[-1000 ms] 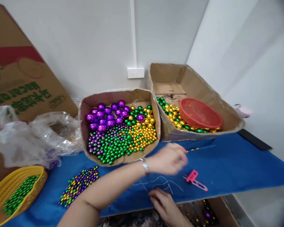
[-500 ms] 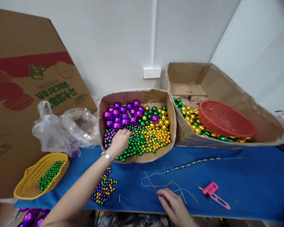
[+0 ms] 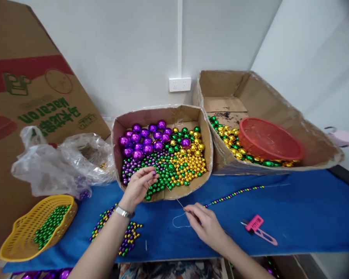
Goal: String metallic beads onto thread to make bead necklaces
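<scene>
Left hand (image 3: 139,184) is pinched shut on a purple bead (image 3: 153,173) over the bead box (image 3: 163,114), while a needle (image 3: 174,197) is gripped by the right hand (image 3: 205,224); loosely pinched, the bead could be dropped.

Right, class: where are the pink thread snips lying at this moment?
In the head view, the pink thread snips lie on the blue cloth, right of the right hand, below the beaded string.
</scene>
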The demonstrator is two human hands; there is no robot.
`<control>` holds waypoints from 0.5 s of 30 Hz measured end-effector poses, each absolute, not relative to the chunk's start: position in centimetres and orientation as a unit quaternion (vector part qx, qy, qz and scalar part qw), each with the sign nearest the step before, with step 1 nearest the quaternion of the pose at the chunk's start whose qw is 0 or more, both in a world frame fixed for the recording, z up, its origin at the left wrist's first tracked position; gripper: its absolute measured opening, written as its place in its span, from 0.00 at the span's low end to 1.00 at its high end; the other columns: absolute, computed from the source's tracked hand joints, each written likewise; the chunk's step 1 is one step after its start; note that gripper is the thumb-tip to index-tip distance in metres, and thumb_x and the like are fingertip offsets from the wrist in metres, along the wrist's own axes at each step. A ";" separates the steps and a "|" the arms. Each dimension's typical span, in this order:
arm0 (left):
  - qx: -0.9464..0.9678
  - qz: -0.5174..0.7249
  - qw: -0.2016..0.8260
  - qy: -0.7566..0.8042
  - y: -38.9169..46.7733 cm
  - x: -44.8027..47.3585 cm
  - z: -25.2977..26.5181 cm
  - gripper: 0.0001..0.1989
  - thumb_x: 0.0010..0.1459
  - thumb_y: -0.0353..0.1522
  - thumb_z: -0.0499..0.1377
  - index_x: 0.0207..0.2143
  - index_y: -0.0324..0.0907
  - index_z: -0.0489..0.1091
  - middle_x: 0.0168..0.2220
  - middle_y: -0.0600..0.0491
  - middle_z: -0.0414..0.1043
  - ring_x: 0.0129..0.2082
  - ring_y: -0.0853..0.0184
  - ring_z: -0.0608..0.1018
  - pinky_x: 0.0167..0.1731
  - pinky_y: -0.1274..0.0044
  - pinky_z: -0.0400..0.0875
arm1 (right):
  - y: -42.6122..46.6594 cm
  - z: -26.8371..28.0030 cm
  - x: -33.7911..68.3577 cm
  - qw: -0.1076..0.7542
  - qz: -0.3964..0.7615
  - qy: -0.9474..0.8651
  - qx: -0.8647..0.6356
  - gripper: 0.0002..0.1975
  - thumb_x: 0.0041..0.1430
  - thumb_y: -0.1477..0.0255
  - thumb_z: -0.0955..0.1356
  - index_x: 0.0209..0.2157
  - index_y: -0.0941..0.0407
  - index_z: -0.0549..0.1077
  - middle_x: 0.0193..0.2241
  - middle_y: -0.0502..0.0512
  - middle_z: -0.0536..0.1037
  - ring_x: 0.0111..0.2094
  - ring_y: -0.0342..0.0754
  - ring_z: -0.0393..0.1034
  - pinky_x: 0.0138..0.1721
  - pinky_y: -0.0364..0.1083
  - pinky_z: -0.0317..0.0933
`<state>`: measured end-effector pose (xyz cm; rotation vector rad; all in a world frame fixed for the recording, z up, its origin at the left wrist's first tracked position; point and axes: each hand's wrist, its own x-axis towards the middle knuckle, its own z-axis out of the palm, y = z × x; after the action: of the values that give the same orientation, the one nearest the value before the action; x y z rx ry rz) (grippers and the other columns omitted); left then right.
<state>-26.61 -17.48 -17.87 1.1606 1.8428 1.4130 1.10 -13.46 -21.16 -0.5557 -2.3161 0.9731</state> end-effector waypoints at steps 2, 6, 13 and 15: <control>0.301 0.642 0.413 0.572 -17.9 -24.8 -17.5 0.14 0.54 0.35 0.62 0.43 0.38 0.71 0.37 0.49 0.75 0.37 0.68 0.79 0.39 0.78 0.74 | -13.2 -20.8 0.8 0.284 0.353 -0.867 -0.207 0.09 0.66 0.73 0.61 0.43 0.54 0.70 0.32 0.53 0.74 0.32 0.44 0.70 0.35 0.42 0.61; 0.156 0.696 0.525 0.465 -18.3 -22.4 -17.0 0.16 0.45 0.30 0.69 0.39 0.36 0.75 0.36 0.50 0.76 0.33 0.71 0.79 0.35 0.83 0.74 | -12.9 -20.7 0.8 0.273 0.342 -0.874 -0.210 0.09 0.66 0.74 0.60 0.43 0.54 0.71 0.32 0.53 0.74 0.33 0.44 0.70 0.35 0.42 0.61; 0.157 0.691 0.531 0.465 -18.3 -21.4 -16.7 0.14 0.46 0.29 0.69 0.38 0.37 0.75 0.33 0.52 0.75 0.32 0.70 0.79 0.34 0.82 0.74 | -12.8 -20.9 1.1 0.268 0.337 -0.878 -0.209 0.10 0.66 0.74 0.60 0.43 0.55 0.71 0.32 0.53 0.74 0.33 0.44 0.71 0.35 0.42 0.62; 0.168 0.683 0.527 0.477 -18.4 -21.1 -16.7 0.14 0.46 0.30 0.69 0.37 0.37 0.75 0.32 0.52 0.75 0.33 0.70 0.78 0.34 0.82 0.74 | -12.8 -21.0 1.2 0.266 0.333 -0.879 -0.213 0.09 0.66 0.74 0.60 0.43 0.54 0.71 0.32 0.53 0.75 0.32 0.45 0.71 0.35 0.42 0.62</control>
<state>-21.13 -18.41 -16.74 0.4011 1.1403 1.6327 1.18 -12.77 -21.02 -0.5765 -2.3734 0.9000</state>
